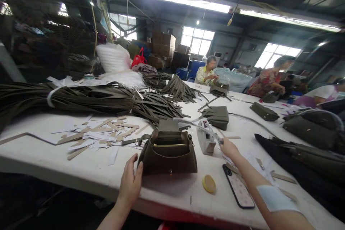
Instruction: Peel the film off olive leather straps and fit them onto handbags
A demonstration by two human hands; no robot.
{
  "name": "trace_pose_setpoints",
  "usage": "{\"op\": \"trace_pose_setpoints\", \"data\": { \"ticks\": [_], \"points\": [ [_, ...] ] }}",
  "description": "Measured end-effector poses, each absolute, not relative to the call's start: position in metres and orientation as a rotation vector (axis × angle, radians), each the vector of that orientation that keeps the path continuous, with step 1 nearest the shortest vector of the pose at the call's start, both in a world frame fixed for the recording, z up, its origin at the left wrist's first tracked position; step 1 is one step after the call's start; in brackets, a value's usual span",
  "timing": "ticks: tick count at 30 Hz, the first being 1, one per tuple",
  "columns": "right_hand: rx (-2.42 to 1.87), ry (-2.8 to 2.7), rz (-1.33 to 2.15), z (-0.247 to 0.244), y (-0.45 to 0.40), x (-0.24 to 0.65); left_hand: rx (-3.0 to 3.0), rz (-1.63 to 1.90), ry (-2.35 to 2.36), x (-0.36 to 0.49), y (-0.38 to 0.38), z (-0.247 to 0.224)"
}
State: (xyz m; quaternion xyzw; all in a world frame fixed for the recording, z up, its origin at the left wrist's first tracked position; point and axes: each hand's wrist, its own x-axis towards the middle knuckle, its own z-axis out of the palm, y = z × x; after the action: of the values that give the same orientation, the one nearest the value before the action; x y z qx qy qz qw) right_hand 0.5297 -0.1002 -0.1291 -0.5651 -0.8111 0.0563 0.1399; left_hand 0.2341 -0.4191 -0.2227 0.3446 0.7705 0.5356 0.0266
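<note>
no readable text or labels

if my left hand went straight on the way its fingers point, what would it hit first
The left hand would likely meet the buckled strap beside the dark bag first, just ahead in the picture; depth is unclear, so it might pass underneath.

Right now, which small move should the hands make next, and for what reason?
Perhaps steady the open bag with the left hand before pulling the strap: that hand is at the bag's left side, while the right hand grips the strap, which runs toward the raised flap.
</note>
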Motion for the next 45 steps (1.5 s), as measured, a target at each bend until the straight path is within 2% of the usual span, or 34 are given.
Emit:
{"op": "trace_pose_setpoints", "data": {
  "ticks": [6,8,12,15,17,22,29,32,34,36,40,45],
  "points": [
    [-1.408,-2.211,0.185,-0.054,-0.124,0.529,1.317,1.852,2.414,0.255,-0.427,-0.188],
    [-1.190,-2.119,0.347,-0.028,-0.157,0.541,1.464,1.928,2.266,0.274,-0.427,-0.168],
    [-0.774,-2.003,0.796,-0.014,-0.254,0.582,1.439,1.695,1.499,0.319,-0.415,-0.137],
    [-0.741,-2.240,1.073,-0.034,-0.311,0.608,1.016,1.505,0.815,0.346,-0.398,-0.120],
    [-0.768,-2.406,1.242,-0.052,-0.330,0.618,0.701,1.524,0.613,0.356,-0.387,-0.109],
    [-0.904,-2.440,1.441,-0.092,-0.339,0.635,0.481,1.833,0.869,0.356,-0.376,-0.101],
    [-0.809,-2.412,1.763,-0.115,-0.339,0.650,0.881,2.424,1.744,0.326,-0.427,-0.127],
    [-0.721,-2.403,1.991,-0.131,-0.334,0.648,0.865,2.388,2.153,0.310,-0.458,-0.141],
    [-0.738,-2.372,2.129,-0.144,-0.331,0.646,0.734,2.284,2.265,0.307,-0.477,-0.153],
    [-0.787,-2.343,2.223,-0.156,-0.329,0.645,0.563,2.154,2.241,0.310,-0.492,-0.169],
    [-0.833,-2.334,2.288,-0.172,-0.327,0.645,0.181,1.972,1.889,0.325,-0.506,-0.196],
    [-0.876,-2.334,2.312,-0.176,-0.325,0.654,-0.257,1.876,1.605,0.322,-0.491,-0.206]
  ]
}}
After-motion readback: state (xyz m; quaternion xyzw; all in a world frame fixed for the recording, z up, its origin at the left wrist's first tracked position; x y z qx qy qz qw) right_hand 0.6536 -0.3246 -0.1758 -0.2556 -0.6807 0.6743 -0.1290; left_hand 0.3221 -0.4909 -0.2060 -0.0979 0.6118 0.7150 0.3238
